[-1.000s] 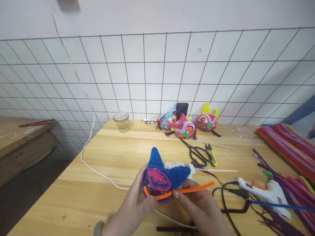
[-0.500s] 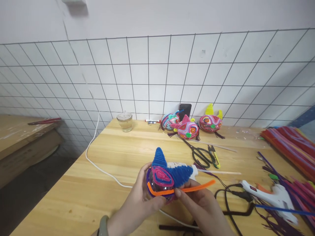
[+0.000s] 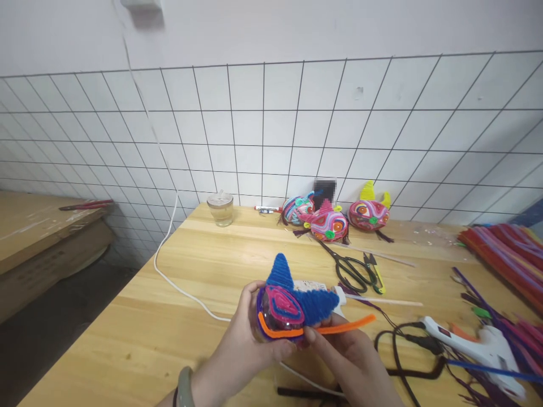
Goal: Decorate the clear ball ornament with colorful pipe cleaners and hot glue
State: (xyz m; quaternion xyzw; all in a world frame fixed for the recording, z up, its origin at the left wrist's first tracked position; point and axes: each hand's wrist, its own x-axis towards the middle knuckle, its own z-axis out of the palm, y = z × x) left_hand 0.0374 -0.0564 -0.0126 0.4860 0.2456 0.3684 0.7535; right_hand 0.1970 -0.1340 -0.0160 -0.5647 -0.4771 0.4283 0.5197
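Between both hands sits a rounded, clear-looking craft ornament (image 3: 283,306) with two blue fuzzy points on top and a pink-and-blue oval. My left hand (image 3: 244,328) wraps round its left side, the thumb along the lower edge. An orange pipe cleaner (image 3: 348,324) curves along the ornament's lower rim, and its free end sticks out to the right. My right hand (image 3: 343,353) pinches it against the rim with the thumb and fingers. The ornament's underside is hidden by the hands.
Behind stand several finished colourful ornaments (image 3: 368,215), a lidded glass cup (image 3: 221,210) and black scissors (image 3: 350,270). At right lie yellow-handled snips (image 3: 375,274), a white glue gun (image 3: 475,345) with dark cable, and bundles of pipe cleaners (image 3: 504,265). A white cord (image 3: 186,294) crosses the table.
The whole view has shifted slightly, so things appear a little further right. Both hands keep their grip on the ornament and the orange pipe cleaner, which look nearly the same.
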